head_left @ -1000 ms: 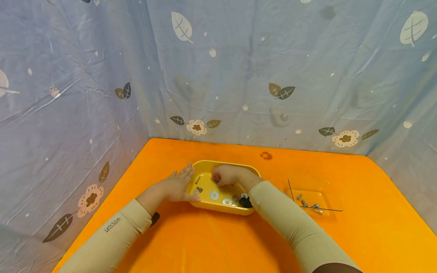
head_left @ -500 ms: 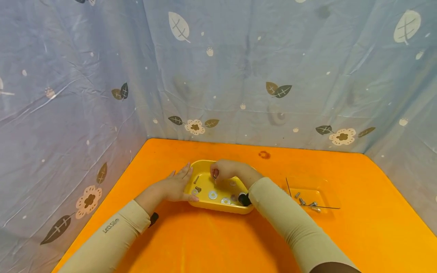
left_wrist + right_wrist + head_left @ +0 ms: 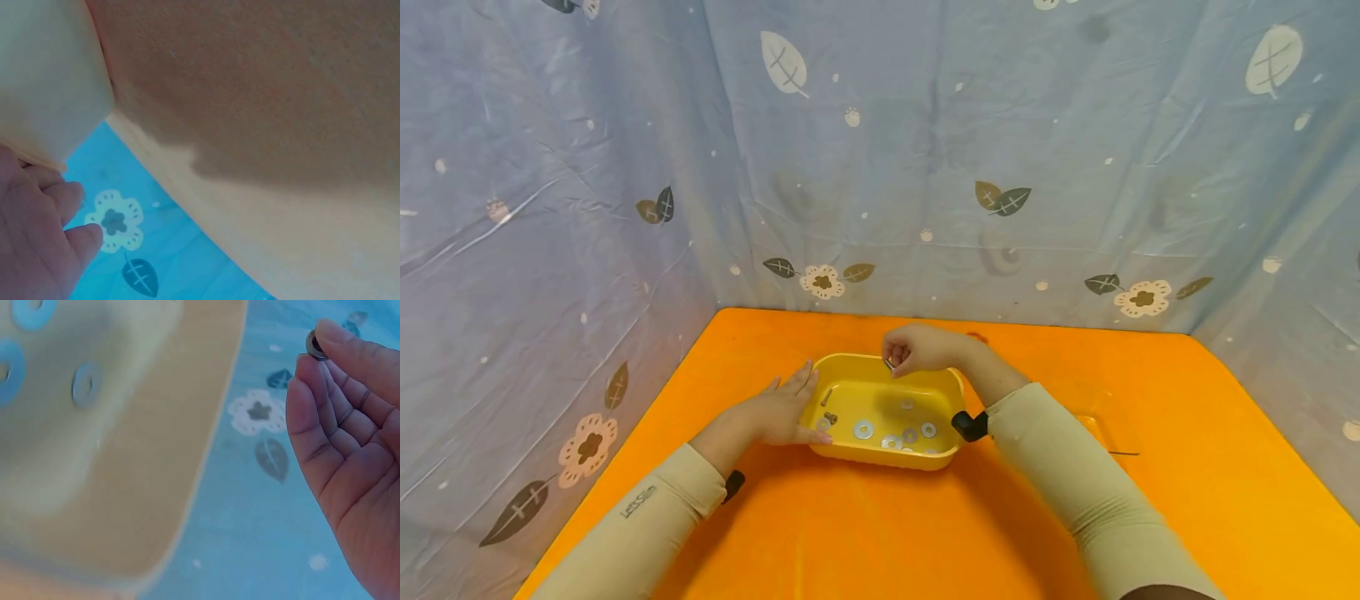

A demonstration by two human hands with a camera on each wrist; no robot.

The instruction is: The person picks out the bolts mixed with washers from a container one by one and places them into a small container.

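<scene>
Between thumb and fingertips, my right hand [image 3: 917,348] pinches a small metal screw [image 3: 889,364] above the far rim of a yellow tray [image 3: 880,457]. In the right wrist view the screw's round end [image 3: 317,345] shows a dark hole. My left hand [image 3: 773,417] rests on the tray's left end, fingers spread along the outside and thumb over the near left corner. Inside the tray lie several flat washers [image 3: 863,430], a short screw [image 3: 831,418] and a thin longer screw [image 3: 827,397] near the left wall.
A clear plastic container [image 3: 1093,427] stands on the orange table [image 3: 865,533] to the right, partly hidden by my right sleeve [image 3: 1067,467]. A thin dark rod [image 3: 1123,453] juts out there. Patterned curtains [image 3: 880,167] rise behind and at both sides.
My right hand has lifted from inside the tray up to its far rim and slightly right, with the screw between its fingers. My left hand has stayed on the tray's left end.
</scene>
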